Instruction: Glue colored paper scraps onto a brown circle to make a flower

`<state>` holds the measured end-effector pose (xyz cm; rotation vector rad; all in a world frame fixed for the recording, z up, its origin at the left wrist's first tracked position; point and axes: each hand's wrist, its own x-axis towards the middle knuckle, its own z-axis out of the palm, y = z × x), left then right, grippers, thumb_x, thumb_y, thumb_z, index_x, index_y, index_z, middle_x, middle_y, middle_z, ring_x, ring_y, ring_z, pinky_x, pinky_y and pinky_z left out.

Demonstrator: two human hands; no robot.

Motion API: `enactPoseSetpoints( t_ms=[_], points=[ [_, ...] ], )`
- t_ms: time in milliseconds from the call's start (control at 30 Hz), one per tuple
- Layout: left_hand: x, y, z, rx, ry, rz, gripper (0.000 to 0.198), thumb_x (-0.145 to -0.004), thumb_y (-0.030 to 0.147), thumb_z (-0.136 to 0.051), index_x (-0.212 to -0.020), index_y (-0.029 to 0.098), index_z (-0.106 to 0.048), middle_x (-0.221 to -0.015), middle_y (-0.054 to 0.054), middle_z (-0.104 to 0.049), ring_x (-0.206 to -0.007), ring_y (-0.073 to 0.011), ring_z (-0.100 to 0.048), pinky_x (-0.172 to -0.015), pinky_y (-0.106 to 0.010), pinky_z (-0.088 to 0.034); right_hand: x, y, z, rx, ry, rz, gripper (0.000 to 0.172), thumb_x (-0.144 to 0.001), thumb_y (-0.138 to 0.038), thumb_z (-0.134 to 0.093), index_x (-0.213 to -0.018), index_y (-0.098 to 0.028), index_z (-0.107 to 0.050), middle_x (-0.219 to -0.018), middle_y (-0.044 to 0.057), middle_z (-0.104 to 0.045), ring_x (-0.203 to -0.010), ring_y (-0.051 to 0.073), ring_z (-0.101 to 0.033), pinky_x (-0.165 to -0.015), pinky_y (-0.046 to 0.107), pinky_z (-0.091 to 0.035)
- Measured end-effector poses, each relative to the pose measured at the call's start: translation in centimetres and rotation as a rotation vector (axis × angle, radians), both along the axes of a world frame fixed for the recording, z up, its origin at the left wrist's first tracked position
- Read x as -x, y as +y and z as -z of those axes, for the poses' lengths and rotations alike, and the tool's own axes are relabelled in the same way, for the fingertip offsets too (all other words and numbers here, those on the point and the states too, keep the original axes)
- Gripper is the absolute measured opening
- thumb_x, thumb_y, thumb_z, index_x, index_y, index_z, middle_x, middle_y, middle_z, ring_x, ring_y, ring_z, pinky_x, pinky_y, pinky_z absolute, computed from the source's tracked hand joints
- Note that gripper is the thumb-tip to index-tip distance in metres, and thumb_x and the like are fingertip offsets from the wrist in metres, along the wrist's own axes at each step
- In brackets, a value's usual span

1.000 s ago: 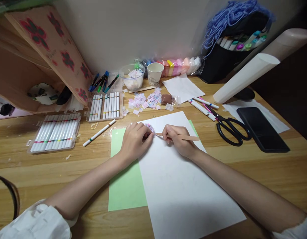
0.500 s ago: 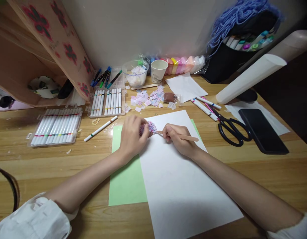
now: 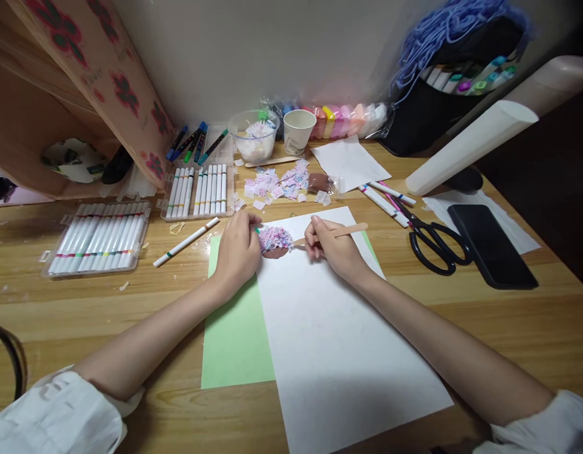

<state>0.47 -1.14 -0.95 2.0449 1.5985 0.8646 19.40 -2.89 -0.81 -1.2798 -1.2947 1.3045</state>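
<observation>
Head view, sole entry. Wooden stick (image 3: 351, 231): pinched between thumb and fingers of the right hand (image 3: 334, 246), its working end at the right rim of a flake-covered brown piece (image 3: 275, 239). Whether the rim was actually touched could not be told. Left hand (image 3: 237, 243): fingers bent and set close together at the piece's left edge; whether anything was pinched there could not be told, the fingertips being partly hidden.

Handling, as judged: the piece was best steadied by light pressure from the left hand, so that the flakes were not crushed; the stick was best kept low and moved in short strokes, with the right hand rested on the white sheet (image 3: 343, 353).

Orientation: the stick's long axis was laid nearly crosswise, the working end pointed toward the left hand, the rounded end projecting past the right hand and slightly away from the person. The piece lay between the hands, its longer axis likewise roughly crosswise, its bare brown edge turned toward the person.

Also listed: green sheet (image 3: 235, 347), partly under the white sheet and nearer the left hand; paper scraps (image 3: 263, 183), beyond both hands on the desk (image 3: 149, 328); scissors (image 3: 436, 246), to the right of the right hand.
</observation>
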Motion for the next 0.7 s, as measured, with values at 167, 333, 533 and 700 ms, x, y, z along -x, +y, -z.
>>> enactPoseSetpoints(
  t_ms=[167, 333, 533, 700],
  points=[
    [0.05, 0.06, -0.03, -0.005, -0.008, 0.009, 0.021, -0.079, 0.007, -0.035, -0.087, 0.021, -0.048, -0.092, -0.005, -0.056, -0.091, -0.0200, -0.052, -0.080, -0.035, -0.042, 0.00, 0.73, -0.19, 0.117, 0.061, 0.005, 0.054, -0.078, -0.068, -0.047, -0.057, -0.019, -0.049, -0.042, 0.000, -0.053, -0.037, 0.009, -0.042, -0.036, 0.021, -0.026],
    [0.26, 0.07, -0.06, 0.017, -0.049, 0.008, 0.023, -0.078, 0.006, -0.035, -0.087, 0.021, -0.049, -0.091, -0.005, -0.056, -0.091, -0.0202, -0.052, -0.081, -0.036, -0.043, -0.16, 0.13, -0.17, 0.022, 0.085, 0.092, 0.052, -0.083, -0.062, -0.046, -0.053, -0.019, -0.046, -0.038, -0.002, -0.048, -0.036, 0.008, -0.036, -0.037, 0.022, -0.025],
    [0.31, 0.01, -0.13, 0.030, -0.069, 0.009, 0.021, -0.080, 0.007, -0.035, -0.088, 0.021, -0.049, -0.092, -0.005, -0.057, -0.092, -0.0203, -0.052, -0.082, -0.037, -0.043, -0.22, -0.25, 0.28, -0.009, 0.078, 0.034, 0.050, -0.086, -0.058, -0.044, -0.055, -0.019, -0.048, -0.041, -0.002, -0.048, -0.039, 0.009, -0.038, -0.040, 0.023, -0.027],
    [0.30, 0.04, -0.04, 0.012, -0.058, 0.008, 0.021, -0.080, 0.007, -0.035, -0.087, 0.021, -0.049, -0.091, -0.005, -0.056, -0.091, -0.0202, -0.052, -0.081, -0.037, -0.042, -0.14, -0.27, 0.43, -0.023, 0.045, -0.016, 0.048, -0.088, -0.056, -0.043, -0.058, -0.019, -0.050, -0.045, -0.002, -0.050, -0.042, 0.010, -0.040, -0.044, 0.024, -0.030]
  ],
)
